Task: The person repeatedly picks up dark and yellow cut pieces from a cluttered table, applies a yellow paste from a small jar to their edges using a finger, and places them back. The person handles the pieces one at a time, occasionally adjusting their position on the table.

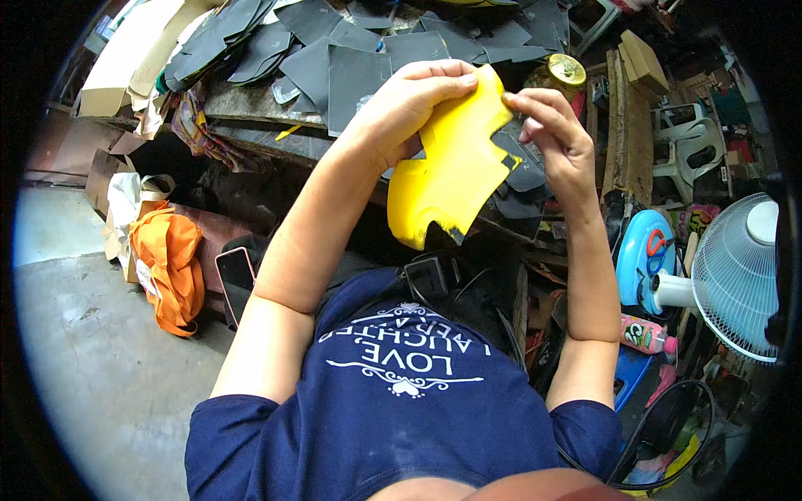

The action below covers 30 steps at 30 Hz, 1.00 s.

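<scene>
A yellow cut piece of flexible sheet material [459,150] is held up above my lap. Notches and curves run along its outline, and a dark backing shows at its lower tip and right-hand notch. My left hand [418,98] grips its upper left edge, thumb on the front face and the other fingers mostly behind. At the upper right edge, my right hand [558,134] has its fingers curled, with the fingertips pinched at the border. Whether anything small is also between those fingertips cannot be made out.
Dark grey cut sheets [359,79] cover the worktable [251,104] ahead. A jar with a gold lid [566,71] stands right of them. A white fan [735,275], a pink bottle [647,334] and a white plastic chair [689,150] are rightward. An orange bag [167,267] lies left, near a phone [236,275].
</scene>
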Tool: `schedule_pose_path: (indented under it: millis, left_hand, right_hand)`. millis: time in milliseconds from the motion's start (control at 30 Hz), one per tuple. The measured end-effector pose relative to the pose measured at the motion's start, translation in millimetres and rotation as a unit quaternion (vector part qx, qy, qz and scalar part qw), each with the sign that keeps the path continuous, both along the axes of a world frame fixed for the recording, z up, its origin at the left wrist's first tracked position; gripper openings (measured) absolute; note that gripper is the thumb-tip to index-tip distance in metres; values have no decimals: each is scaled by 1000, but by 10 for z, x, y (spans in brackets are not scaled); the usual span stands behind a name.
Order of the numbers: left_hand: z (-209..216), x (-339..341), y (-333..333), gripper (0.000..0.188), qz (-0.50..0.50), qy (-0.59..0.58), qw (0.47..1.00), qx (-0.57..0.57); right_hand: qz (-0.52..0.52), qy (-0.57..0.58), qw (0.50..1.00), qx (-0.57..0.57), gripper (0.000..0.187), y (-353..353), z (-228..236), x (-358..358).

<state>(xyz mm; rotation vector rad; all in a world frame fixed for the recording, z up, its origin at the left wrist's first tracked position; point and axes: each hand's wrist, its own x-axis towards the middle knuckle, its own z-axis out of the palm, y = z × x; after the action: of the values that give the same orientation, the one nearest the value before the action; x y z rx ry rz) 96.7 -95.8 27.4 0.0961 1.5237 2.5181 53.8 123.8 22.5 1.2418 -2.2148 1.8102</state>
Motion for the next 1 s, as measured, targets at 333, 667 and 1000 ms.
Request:
schedule_pose_path:
  millis: [333,667,1000]
  left_hand:
    - [-46,-72,39,22,50,50,997,-42]
    - [-111,-105,53,23,40,107,990,-83]
    - [-191,-169,-5,26,90,110,979,-145]
  right_hand:
    - [-45,75,995,55,49,-31,-34,181]
    - [-76,184,970,137,53,-5,81,156]
    - [-39,273,958,85,39,98,205,76]
